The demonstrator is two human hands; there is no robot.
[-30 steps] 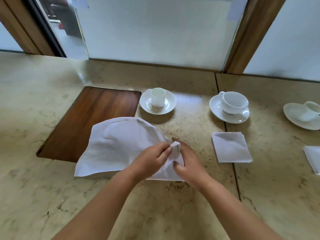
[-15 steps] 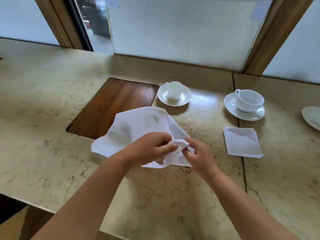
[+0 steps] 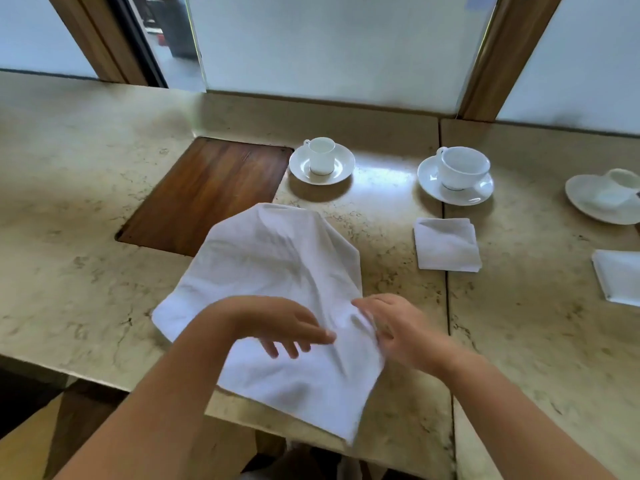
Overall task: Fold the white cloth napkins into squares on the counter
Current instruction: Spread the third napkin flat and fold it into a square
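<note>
A large white cloth napkin (image 3: pixel 273 271) lies spread and rumpled on the marble counter (image 3: pixel 86 188), its near corner hanging past the counter's front edge. My left hand (image 3: pixel 277 323) hovers over its middle with fingers stretched out and blurred. My right hand (image 3: pixel 394 323) pinches the napkin's right edge. A folded square napkin (image 3: pixel 446 245) lies to the right, and another folded napkin (image 3: pixel 620 277) shows at the far right edge.
A dark wooden inset panel (image 3: pixel 207 192) sits left of the napkin. Behind stand a small cup on a saucer (image 3: pixel 322 157), a wider cup on a saucer (image 3: pixel 457 174) and a third saucer with a tipped cup (image 3: pixel 602 199). A window wall closes the back.
The bunched corner between my hands has been released and the napkin is spread wider toward me. My left hand let go and straightened; the camera moved closer and lower.
</note>
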